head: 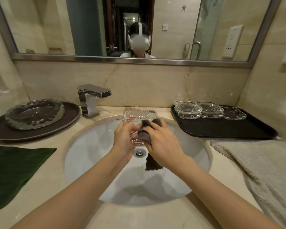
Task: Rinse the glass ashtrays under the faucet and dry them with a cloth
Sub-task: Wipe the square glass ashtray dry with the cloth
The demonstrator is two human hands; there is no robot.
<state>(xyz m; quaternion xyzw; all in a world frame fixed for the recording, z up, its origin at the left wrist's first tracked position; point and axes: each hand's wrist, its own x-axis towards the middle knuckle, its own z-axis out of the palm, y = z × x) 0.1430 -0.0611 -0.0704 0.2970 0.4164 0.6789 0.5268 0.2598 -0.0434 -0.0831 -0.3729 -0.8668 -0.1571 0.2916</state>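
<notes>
L hand (125, 138) grips the ashtray (138, 119) by its left edge, fingers curled round the rim, holding it tilted on edge over the sink (82, 156). R hand (162, 139) pinches a dark cloth (144, 135) against the glass, fingers curled over it; loose end of cloth hangs down toward the drain.

Handling (est.): thick cut glass, so prob. heavy for its size, rigid, brittle; chips if knocked on basin or faucet (93, 98). If wet, prob. slick, though the ribbed pattern should give some purchase. Best hold: opposite rims, thumb inside, fingers under; keep low over the sink. Cloth soft, limp, light.

Counts:
- ashtray in hands: 1
- on black tray (229, 131), R side of table (56, 139): 5 clear ashtrays, as 2 stacks of 2 + 1 single at the right
- large glass dish (34, 114) on round dark plate (12, 133), L side: 1 each
- cloths: 1 dark in hand, 1 green (15, 169) flat on L of table, 1 beige towel (262, 169) on R
- faucet: 1, no water seen running.
</notes>
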